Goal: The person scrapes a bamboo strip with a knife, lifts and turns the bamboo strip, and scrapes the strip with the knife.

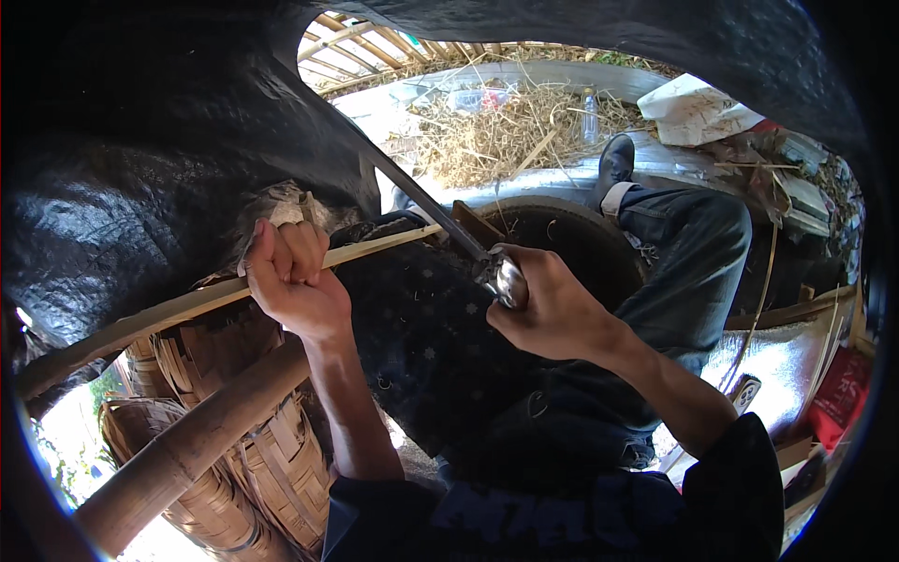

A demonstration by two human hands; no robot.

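My left hand (298, 272) is closed round a long, pale split bamboo strip (379, 245), with its fingers curled over. The strip slants from the lower left up to the middle of the view. My right hand (552, 304) grips a long knife (412, 190) by its shiny rounded metal handle. The dark blade points up and to the left, crossing close to the strip's far end; whether they touch I cannot tell. A crumpled tan piece (298, 201) shows just beyond my left hand. Dark patterned cloth (421, 328) covers my lap beneath both hands.
A thick bamboo pole (201, 440) and woven bamboo baskets (281, 468) stand at lower left. Black plastic sheeting (140, 140) hangs at left and overhead. Beyond my legs are a dark round tub-like rim (562, 208), straw-like shavings (496, 136) and a clear bottle (589, 117).
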